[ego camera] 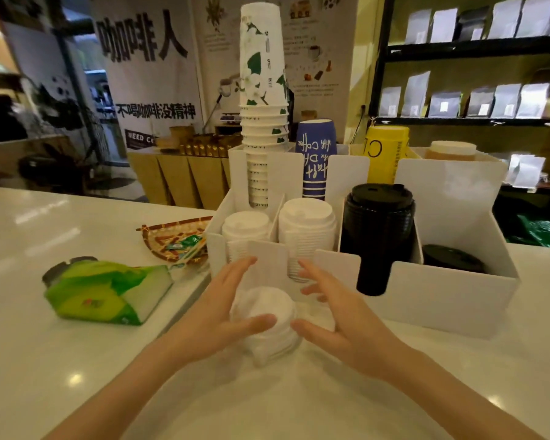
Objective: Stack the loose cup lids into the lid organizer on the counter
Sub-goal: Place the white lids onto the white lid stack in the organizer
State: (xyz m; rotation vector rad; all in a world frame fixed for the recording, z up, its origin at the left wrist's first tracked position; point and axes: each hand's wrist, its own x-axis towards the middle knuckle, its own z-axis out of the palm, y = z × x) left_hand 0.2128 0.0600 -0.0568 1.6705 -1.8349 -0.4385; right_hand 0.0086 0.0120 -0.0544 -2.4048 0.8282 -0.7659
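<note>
A small pile of loose white cup lids [262, 315] lies on the white counter just in front of the white lid organizer [442, 293]. My left hand [216, 309] cups the pile from the left, its thumb resting on the top lid. My right hand [340, 315] is spread open on the pile's right side, fingers close to the lids; whether it touches them is unclear. In the organizer's front row stand two stacks of white lids [307, 230] and a tall stack of black lids [378, 236], with a low stack of black lids [451, 258] at the right.
Stacked paper cups [262, 100], a blue cup [315, 160] and a yellow cup [386, 154] fill the organizer's back row. A green tissue pack [108, 292] and a woven tray [178, 241] lie to the left. Shelves with bags stand behind on the right.
</note>
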